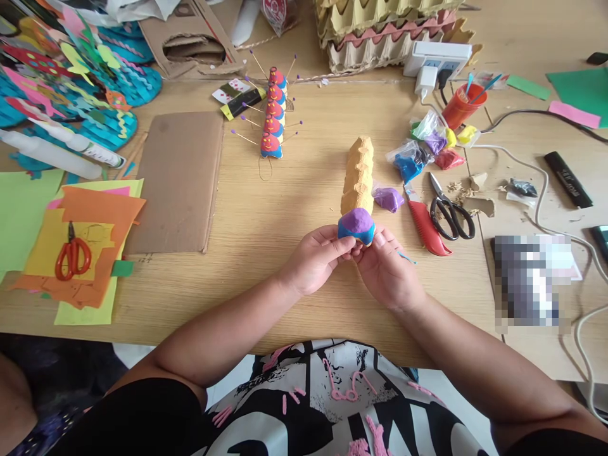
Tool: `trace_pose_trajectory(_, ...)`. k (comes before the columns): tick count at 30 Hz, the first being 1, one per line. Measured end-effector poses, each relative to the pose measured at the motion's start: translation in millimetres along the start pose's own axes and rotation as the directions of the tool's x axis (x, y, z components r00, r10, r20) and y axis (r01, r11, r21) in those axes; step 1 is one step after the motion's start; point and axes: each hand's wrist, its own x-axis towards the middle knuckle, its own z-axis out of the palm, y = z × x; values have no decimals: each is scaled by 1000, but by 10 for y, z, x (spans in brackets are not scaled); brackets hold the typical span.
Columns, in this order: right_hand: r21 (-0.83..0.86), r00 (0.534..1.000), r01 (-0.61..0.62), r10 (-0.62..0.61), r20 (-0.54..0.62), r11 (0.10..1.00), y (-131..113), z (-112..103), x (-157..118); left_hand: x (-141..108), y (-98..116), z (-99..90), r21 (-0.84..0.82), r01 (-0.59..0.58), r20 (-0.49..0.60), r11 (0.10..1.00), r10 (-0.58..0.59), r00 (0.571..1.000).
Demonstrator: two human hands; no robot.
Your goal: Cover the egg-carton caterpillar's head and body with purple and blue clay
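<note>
Between my two hands is an egg carton strip (pixel 358 177), tan and bumpy along its length. Its near end is covered with purple clay (pixel 357 220) above a blue clay band (pixel 350 235). My left hand (pixel 319 256) pinches the left side of that end, thumb on the blue. My right hand (pixel 389 266) grips the right side, thumb along the edge. A thin blue scrap (pixel 407 258) lies by my right hand. A bag of purple clay (pixel 389 199) rests just right of the strip. Farther back stands a finished-looking caterpillar (pixel 273 117) in red, blue and purple, with cotton-swab legs.
Black-handled scissors (pixel 451 212) and a red-handled cutter (pixel 425 221) lie to the right, near bagged clay (pixel 409 166) and an orange cup (pixel 464 104). A cardboard sheet (pixel 175 180), coloured paper (pixel 95 209) and red scissors (pixel 73 253) are left. Egg trays (pixel 380 38) are stacked behind; white cables (pixel 527 171) cross the right.
</note>
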Motion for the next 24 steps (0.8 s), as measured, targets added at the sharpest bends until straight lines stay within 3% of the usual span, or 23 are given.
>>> trace_pose_trajectory(7,-18,1000,-21,21,0,1000,-10,23,16,10,20,-13,-16,26,43,1000,-25,999)
trace_pose_trajectory(18,53,990,-113,108,87,992,-21,-4,34,5,14,-5,53,-24,-70,998,28,997)
trace_pose_trajectory(24,119,995,-105,104,9,987,19,-25,40,28,28,-5,38,5,-13,999,-5,1000)
